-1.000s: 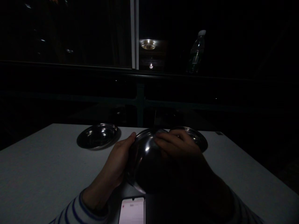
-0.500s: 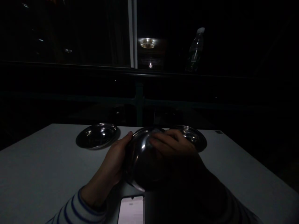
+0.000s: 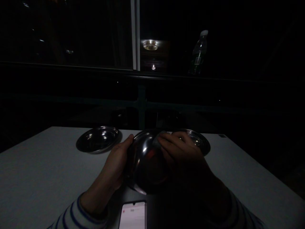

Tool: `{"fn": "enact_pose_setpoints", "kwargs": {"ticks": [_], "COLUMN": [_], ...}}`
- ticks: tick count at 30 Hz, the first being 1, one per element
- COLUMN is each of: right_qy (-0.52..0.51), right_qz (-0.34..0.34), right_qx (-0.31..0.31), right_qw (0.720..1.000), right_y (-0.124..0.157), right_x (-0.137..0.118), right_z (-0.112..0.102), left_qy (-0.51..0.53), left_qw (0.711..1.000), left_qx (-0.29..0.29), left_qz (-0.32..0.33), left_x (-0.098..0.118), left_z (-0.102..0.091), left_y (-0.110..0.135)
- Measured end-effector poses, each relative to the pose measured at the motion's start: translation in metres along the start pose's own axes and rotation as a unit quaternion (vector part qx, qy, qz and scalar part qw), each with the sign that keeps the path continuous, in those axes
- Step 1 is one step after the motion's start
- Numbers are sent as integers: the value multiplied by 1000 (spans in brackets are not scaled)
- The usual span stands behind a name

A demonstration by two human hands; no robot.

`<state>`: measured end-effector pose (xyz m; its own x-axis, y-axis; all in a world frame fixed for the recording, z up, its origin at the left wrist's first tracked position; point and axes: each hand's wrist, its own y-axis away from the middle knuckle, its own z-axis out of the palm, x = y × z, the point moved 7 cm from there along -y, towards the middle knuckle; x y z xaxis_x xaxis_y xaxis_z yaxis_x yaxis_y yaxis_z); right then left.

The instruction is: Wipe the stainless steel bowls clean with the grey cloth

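A shiny metal bowl is tilted above the table, its rounded underside facing me. My left hand grips its left rim, thumb along the edge. Against the upper right of the underside press the bent fingers of my right hand. Under those fingertips shows a small pale cloth, perhaps a tissue; the dark hides most of it. Two more metal bowls rest upright on the table: the left bowl stands apart, while the right bowl is partly covered by my right hand.
A phone with a lit screen lies on the white table near me. Beyond the far edge are a dark rail and a window frame. A clear plastic bottle stands at the back right. The surroundings are very dark.
My right hand has shifted slightly right on the bowl's underside, and more of the pale cloth shows. The left hand keeps its grip; a reddish reflection now shows on the bowl.
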<state>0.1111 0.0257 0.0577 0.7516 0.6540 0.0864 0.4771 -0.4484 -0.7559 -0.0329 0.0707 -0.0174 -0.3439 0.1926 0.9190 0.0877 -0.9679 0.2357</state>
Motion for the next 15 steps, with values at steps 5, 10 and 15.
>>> {"fn": "enact_pose_setpoints", "kwargs": {"ticks": [5,10,15], "right_qy": [-20,-12,-59], "right_qz": [-14,28,14], "right_qx": [-27,-15,-34], "right_qw": [999,999,998], "right_y": [1,2,0], "right_x": [-5,5,0], "right_z": [4,1,6], "left_qy": [1,-22,-35], "left_qw": [1000,1000,999], "left_qx": [-10,5,-12], "left_qz": [4,16,23], "left_x": [-1,1,0], "left_z": [3,3,7], "left_y": [0,2,4]}}
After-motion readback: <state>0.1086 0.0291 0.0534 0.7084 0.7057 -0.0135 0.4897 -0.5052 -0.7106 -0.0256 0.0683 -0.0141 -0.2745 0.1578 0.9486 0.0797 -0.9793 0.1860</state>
